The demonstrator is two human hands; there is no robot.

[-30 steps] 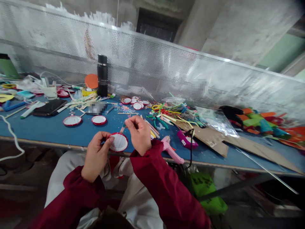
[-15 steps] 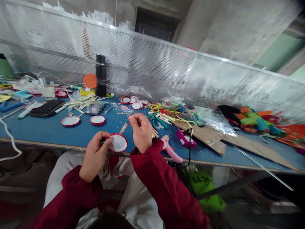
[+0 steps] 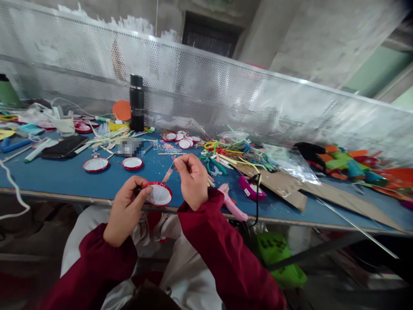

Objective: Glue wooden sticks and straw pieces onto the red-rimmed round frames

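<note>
My left hand (image 3: pixel 125 211) pinches a round white disc (image 3: pixel 160 194) with a red rim, thumb on its face, just over the table's front edge. From the disc's far rim a flat wooden stick (image 3: pixel 167 175) slants up toward my right hand (image 3: pixel 193 181). The right thumb and forefinger are pressed together at the stick's upper end; whatever sits between them is too small to make out. Two similar red-rimmed discs, one left (image 3: pixel 96 164) and one nearer the middle (image 3: pixel 132 163), lie on the blue table (image 3: pixel 64 181).
A black bottle (image 3: pixel 137 103) stands at the back. Right of my hands are a pink glue gun (image 3: pixel 232 204), a purple object (image 3: pixel 251 188) and cardboard (image 3: pixel 280 188). Small discs (image 3: pixel 184 143), wooden sticks (image 3: pixel 103 138) and a dark phone-like slab (image 3: pixel 64 147) lie farther back.
My left hand has shifted slightly left, and the disc is tilted a little flatter. My right hand stays almost in place, drifting slightly right.
</note>
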